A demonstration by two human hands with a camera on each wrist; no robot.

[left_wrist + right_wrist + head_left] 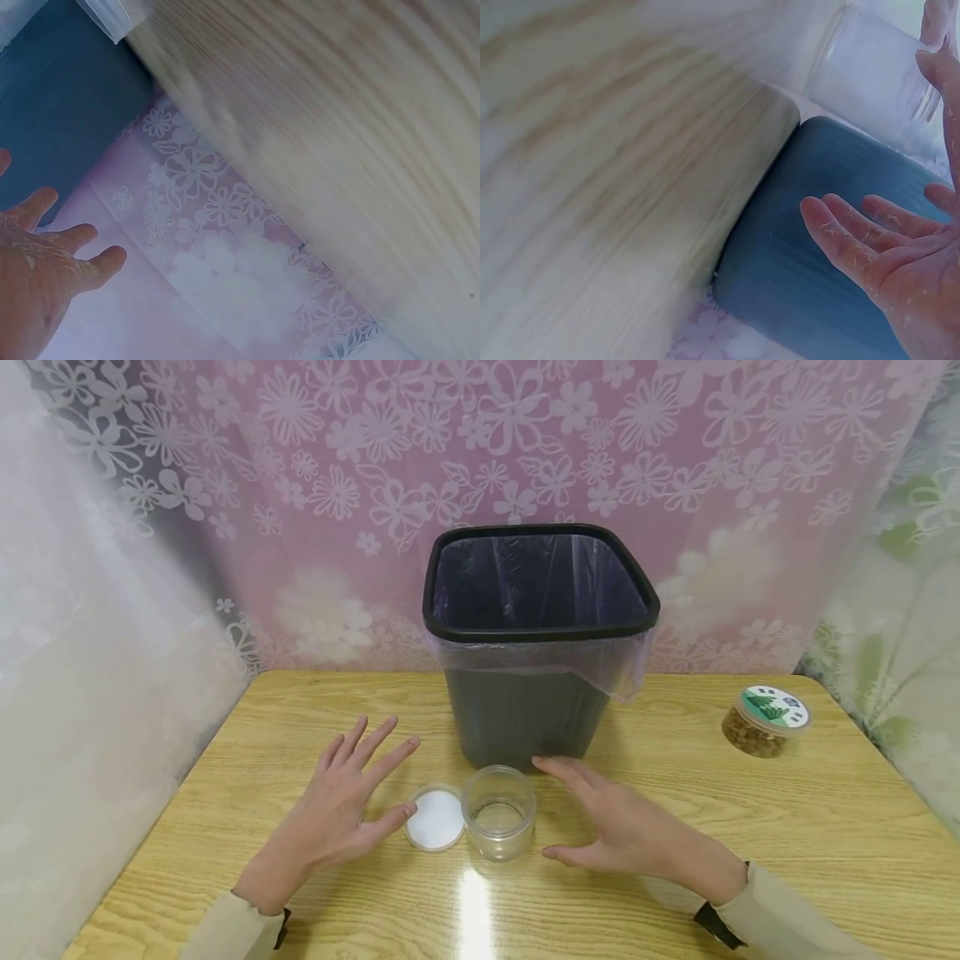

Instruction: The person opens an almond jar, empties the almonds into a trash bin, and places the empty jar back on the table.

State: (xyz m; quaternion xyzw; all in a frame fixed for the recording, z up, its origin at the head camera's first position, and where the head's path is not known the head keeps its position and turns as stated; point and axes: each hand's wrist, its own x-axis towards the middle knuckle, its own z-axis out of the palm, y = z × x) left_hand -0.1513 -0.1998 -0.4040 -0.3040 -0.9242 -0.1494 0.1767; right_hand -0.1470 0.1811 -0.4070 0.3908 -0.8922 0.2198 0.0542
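A clear plastic jar (499, 842) stands upright and without a lid near the middle of the table. Touching or nearly touching its left side is a round white lid (438, 821) with a clear rim, lying flat. My left hand (335, 806) spreads its fingers left of the lid, the thumb tip at the lid's edge; contact I cannot tell. To the right of the jar, my right hand (626, 827) holds nothing, its thumb and fingers apart and facing the jar. The right wrist view shows those spread fingers and the jar (870, 75) beyond them.
Behind the jar stands a dark grey bin (525, 710) with a black rim and a thin purple liner. A tub (756, 733) of brown pieces with a green-and-white lid sits at the right of the wooden table (360, 910). Flowered curtains (337, 527) hang behind.
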